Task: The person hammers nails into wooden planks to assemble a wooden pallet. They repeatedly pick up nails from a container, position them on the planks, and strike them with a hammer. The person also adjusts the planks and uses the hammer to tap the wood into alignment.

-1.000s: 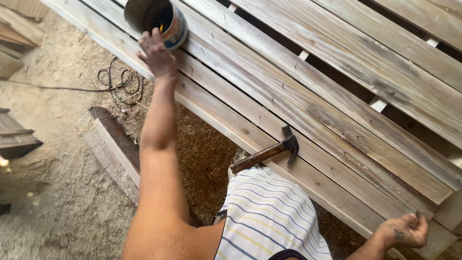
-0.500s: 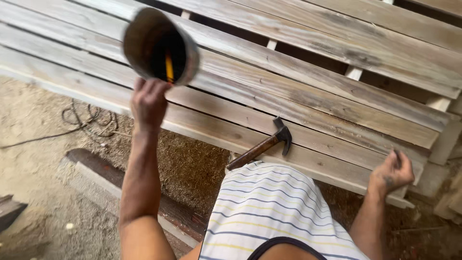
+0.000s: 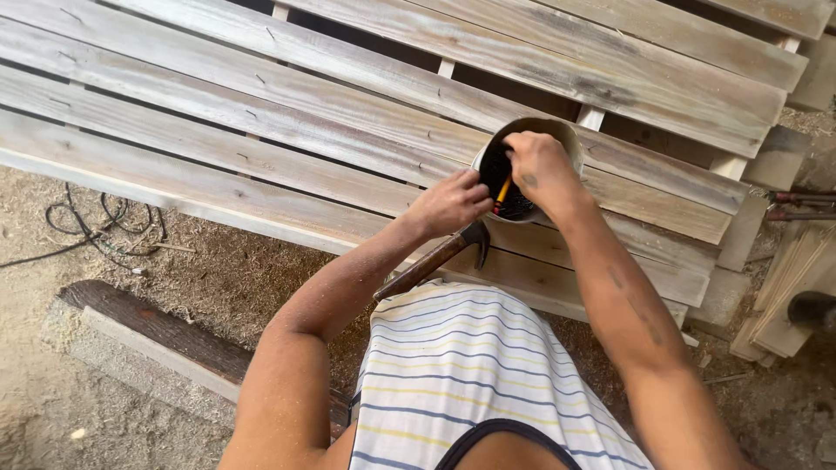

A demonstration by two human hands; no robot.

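Observation:
A round metal can (image 3: 568, 136) with dark contents and an orange pencil (image 3: 503, 190) rests on the weathered wooden slat frame (image 3: 261, 113) in front of me. My left hand (image 3: 453, 204) grips the can's near-left side. My right hand (image 3: 540, 171) reaches in from above, and its fingertips are hidden inside the can. A claw hammer (image 3: 435, 259) with a wooden handle lies just below my left hand. Its head rests on the nearest slat and its handle points toward my striped shirt.
Sawdust covers the ground. A dark cable (image 3: 96, 222) coils at the left beside the frame. A dark timber beam (image 3: 157, 335) lies on a concrete strip at lower left. Stacked thin boards (image 3: 784, 296) and a wood block (image 3: 749, 235) sit at the right.
My left hand carried the can from the far left to the middle of the frame. My right hand left the slat edge at the right and went into the can.

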